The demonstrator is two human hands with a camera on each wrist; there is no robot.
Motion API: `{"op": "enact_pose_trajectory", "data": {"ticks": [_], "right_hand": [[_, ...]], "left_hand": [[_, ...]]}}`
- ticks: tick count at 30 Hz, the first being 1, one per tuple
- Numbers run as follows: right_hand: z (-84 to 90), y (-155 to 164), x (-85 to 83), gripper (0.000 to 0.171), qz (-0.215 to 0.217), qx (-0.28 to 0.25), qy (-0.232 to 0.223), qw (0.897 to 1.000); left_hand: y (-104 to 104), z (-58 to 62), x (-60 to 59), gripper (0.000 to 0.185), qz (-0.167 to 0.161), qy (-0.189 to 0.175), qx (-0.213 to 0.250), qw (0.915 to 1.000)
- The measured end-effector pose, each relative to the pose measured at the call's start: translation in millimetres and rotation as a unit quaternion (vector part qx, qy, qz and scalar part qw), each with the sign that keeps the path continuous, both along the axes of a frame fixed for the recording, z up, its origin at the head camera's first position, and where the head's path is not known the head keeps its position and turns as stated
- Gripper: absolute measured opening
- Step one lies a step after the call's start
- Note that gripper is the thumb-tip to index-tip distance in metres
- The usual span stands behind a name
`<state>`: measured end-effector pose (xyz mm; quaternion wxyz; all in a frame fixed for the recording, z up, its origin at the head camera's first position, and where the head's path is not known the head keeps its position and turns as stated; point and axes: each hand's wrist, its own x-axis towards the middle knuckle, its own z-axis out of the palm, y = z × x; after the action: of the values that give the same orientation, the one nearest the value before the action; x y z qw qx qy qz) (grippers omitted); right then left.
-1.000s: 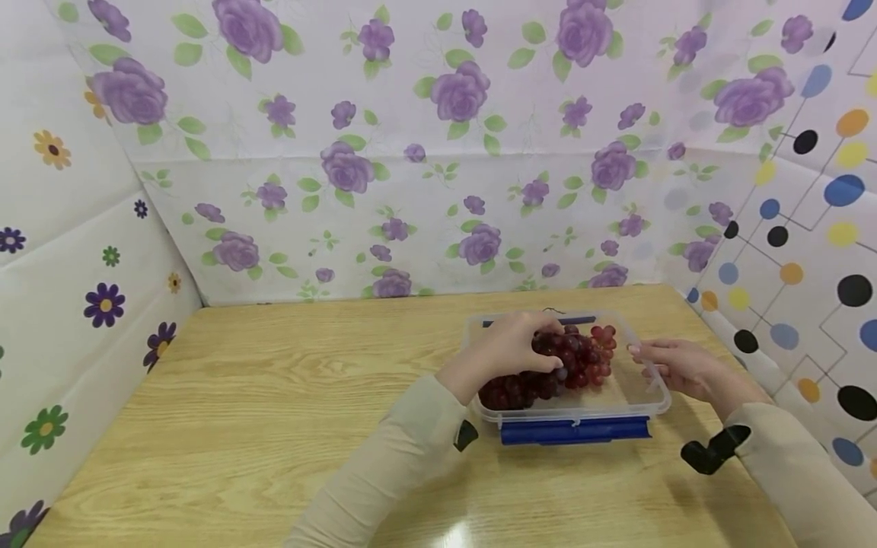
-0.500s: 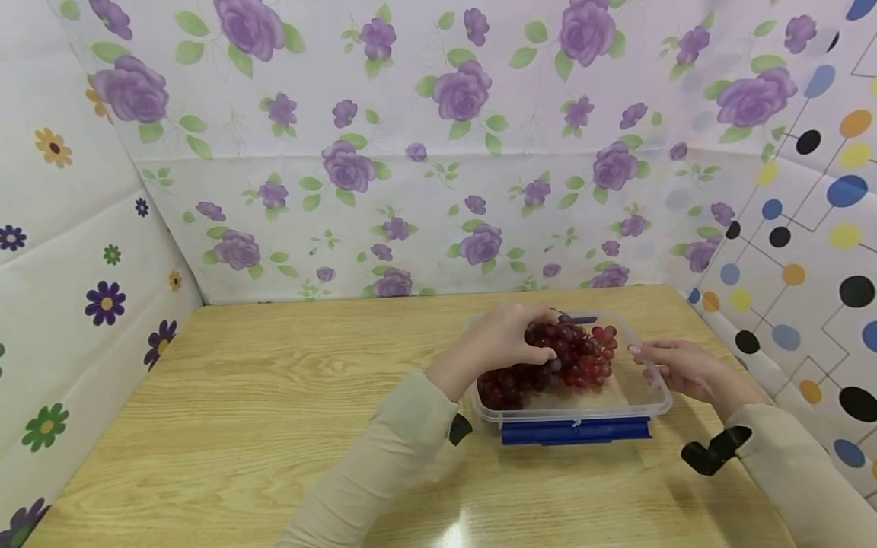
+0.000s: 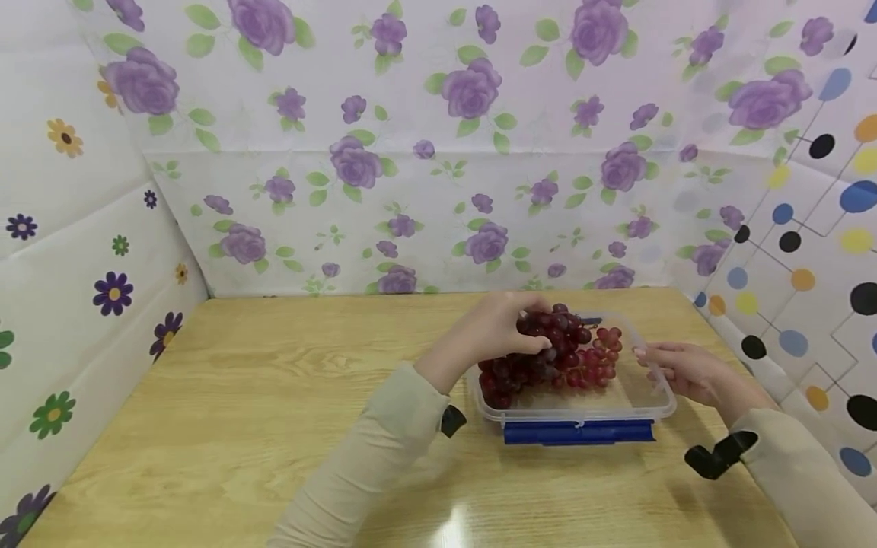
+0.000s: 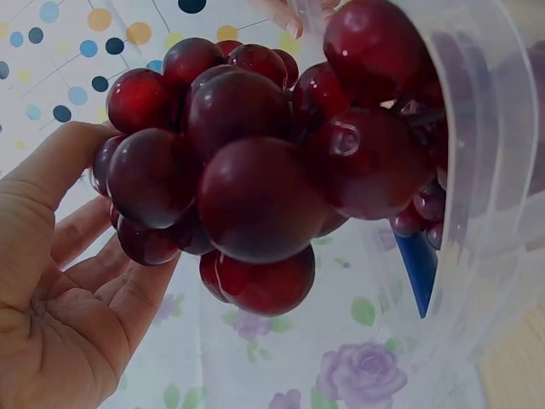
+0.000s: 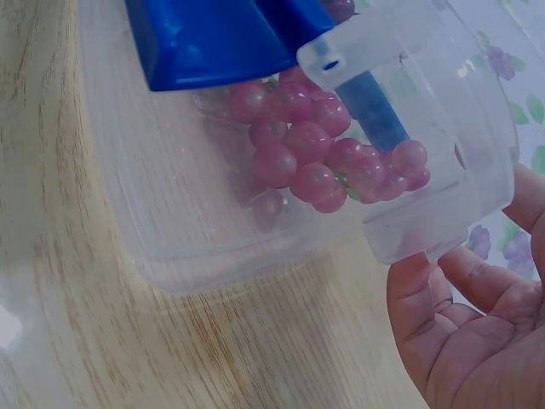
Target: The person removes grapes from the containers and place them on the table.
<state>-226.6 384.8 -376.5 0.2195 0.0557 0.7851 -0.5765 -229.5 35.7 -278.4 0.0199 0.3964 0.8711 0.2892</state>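
On the bench, we are seeing a blue latch jutting from the near side of a clear box. Our right hand is pinching the box's right rim. Lighter grapes are lying inside the box. Our left hand is gripping dark grapes over the box's left half, fingers curled. Floral cloth is hanging beyond the box.

Round dark-red grapes look smooth and glossy, the rectangular translucent plastic box smooth, the flat yellowish wood-grain tabletop shiny.

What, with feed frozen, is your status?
Left hand gripping dark-red round grapes; right hand holding clear rectangular plastic box; lighter-red round grapes inside; nothing visibly blocking.
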Motion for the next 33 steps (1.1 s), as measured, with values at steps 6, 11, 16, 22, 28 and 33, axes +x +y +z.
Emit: {"op": "enact_pose_trajectory", "data": {"ticks": [6,11,16,22,28,33], "right_hand": [[-0.5,-0.3,0.0,0.078,0.009,0.013,0.002,1.0],[-0.1,-2.3,-1.7,0.08,0.014,0.015,0.0,1.0],[1.0,-2.1,-0.1,0.08,0.003,-0.001,-0.003,1.0],[0.8,-1.6,1.8,0.079,0.006,0.002,-0.004,1.0],[1.6,-1.8,0.8,0.078,0.002,0.004,-0.002,1.0],[2.7,-3.6,0.5,0.077,0.0,-0.004,-0.006,1.0]], "left_hand": [[-7.7,2.3,-0.3,0.038,0.009,-0.012,0.003,0.9999],[-16.4,4.5,-0.3,0.04,0.027,-0.03,0.01,0.9992],[-23.4,7.8,-1.2,0.039,0.025,-0.03,0.021,0.999],[-30.7,12.6,-0.5,0.04,0.028,-0.024,0.029,0.9989],[-37.5,14.4,-0.8,0.04,0.042,-0.023,0.039,0.9981],[-42.8,12.0,-0.7,0.039,0.06,-0.011,0.054,0.9967]]}}
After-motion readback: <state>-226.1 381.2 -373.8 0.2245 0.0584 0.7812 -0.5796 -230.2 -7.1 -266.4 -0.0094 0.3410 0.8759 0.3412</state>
